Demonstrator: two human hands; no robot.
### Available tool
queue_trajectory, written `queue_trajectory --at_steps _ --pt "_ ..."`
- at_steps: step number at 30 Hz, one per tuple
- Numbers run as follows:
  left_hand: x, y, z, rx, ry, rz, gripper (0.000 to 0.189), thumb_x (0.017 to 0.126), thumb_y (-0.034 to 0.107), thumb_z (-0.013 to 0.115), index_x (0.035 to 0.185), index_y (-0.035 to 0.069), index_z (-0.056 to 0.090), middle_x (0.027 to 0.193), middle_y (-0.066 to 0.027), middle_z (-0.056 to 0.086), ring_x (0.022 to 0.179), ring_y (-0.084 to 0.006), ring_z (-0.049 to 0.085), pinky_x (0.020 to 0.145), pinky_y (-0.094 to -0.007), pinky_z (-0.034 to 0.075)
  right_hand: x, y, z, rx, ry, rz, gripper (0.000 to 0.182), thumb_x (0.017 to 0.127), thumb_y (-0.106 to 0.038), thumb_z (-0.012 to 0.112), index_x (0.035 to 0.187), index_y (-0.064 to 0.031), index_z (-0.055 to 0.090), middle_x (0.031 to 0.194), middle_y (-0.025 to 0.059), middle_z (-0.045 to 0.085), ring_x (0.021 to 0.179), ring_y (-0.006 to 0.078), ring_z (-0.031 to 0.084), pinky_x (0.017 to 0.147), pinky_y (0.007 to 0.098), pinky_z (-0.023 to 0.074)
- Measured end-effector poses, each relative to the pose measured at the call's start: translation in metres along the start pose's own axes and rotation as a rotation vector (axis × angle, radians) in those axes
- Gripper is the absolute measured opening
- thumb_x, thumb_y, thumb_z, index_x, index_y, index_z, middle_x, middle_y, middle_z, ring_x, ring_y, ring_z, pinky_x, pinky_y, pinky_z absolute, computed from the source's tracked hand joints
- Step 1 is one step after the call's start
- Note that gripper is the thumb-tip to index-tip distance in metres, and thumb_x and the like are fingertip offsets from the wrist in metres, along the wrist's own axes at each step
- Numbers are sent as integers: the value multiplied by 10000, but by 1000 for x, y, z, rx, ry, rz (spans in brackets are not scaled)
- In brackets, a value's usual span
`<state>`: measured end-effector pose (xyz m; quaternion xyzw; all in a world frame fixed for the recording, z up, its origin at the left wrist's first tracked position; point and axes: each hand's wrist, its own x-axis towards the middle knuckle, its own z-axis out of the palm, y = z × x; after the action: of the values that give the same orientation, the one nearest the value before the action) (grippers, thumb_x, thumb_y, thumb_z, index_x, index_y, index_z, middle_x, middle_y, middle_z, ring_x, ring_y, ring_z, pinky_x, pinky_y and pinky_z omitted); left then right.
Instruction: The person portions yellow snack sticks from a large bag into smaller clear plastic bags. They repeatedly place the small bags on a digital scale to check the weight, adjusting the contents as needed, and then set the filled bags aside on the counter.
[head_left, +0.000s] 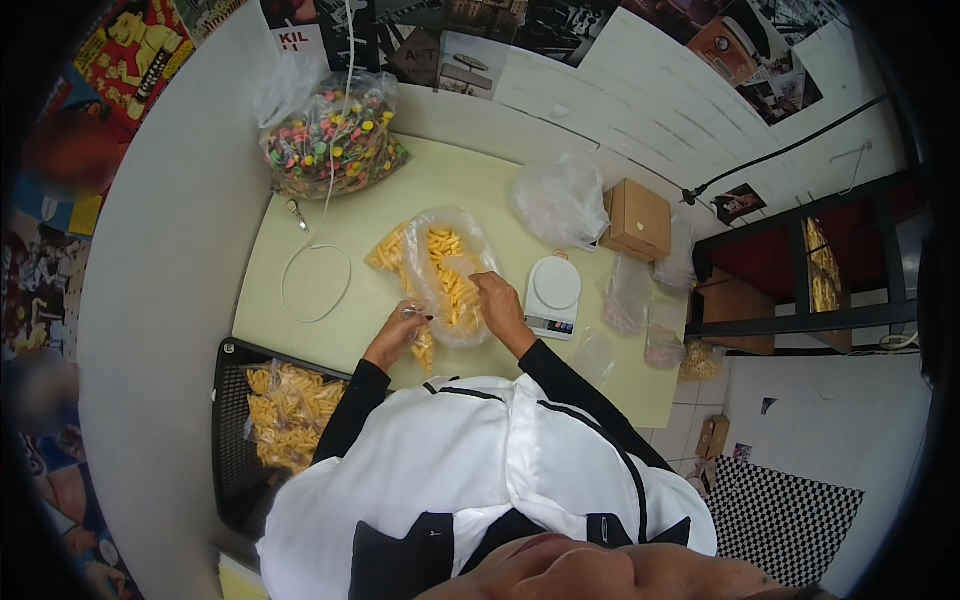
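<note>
A large clear plastic bag (487, 232) of yellow stick-shaped snacks (444, 244) lies with its mouth spread wide before me. My right hand (504, 311) reaches over its right side and grips a translucent scoop-like piece (459, 265) above the snacks. At the bag's near left edge, my left hand (394, 336) holds a small clear plastic bag (424, 349) near its gathered top. Some yellow snacks fill the pointed lower part of that small bag. To the right of my right hand stands a white kitchen scale (556, 281) with a round platform.
A black plastic basket (225, 420) at left holds several filled snack bags (289, 412). Behind are a sack of colourful candies (330, 142), a wristwatch (298, 215) and a white cable (349, 274). A crumpled plastic bag (559, 199), cardboard box (637, 219) and flat bags (626, 296) lie right.
</note>
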<state>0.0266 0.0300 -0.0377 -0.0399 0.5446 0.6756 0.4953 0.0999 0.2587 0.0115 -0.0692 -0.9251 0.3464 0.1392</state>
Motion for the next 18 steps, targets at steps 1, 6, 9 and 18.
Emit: queue_trajectory --at_steps 1,6,9,18 --pt "0 0 3 -30 -3 8 379 835 105 644 1190 110 510 1081 -25 556 898 -116 530 754 -273 434 1 3 0 8 37 11 265 832 51 501 1055 18 639 958 200 647 863 353 642 789 422 520" --pt "12 -5 15 -204 -41 168 388 830 81 627 1201 114 517 1118 -17 548 1037 -140 526 895 -288 433 0 3 -2 199 2 201 268 830 68 502 1042 24 662 915 194 653 783 303 662 718 372 531" --pt "22 -4 12 -243 -88 235 356 831 37 629 1168 83 524 1162 -46 518 1102 -172 527 939 -303 442 2 11 -6 173 83 255 265 842 71 498 1038 29 670 879 191 665 710 255 665 674 336 531" --pt "10 13 25 -6 -77 242 414 816 18 636 1207 82 515 1200 -48 499 1103 -184 536 966 -313 438 6 48 14 675 -67 646 221 951 -23 487 1077 15 665 850 107 681 695 157 670 652 264 541"
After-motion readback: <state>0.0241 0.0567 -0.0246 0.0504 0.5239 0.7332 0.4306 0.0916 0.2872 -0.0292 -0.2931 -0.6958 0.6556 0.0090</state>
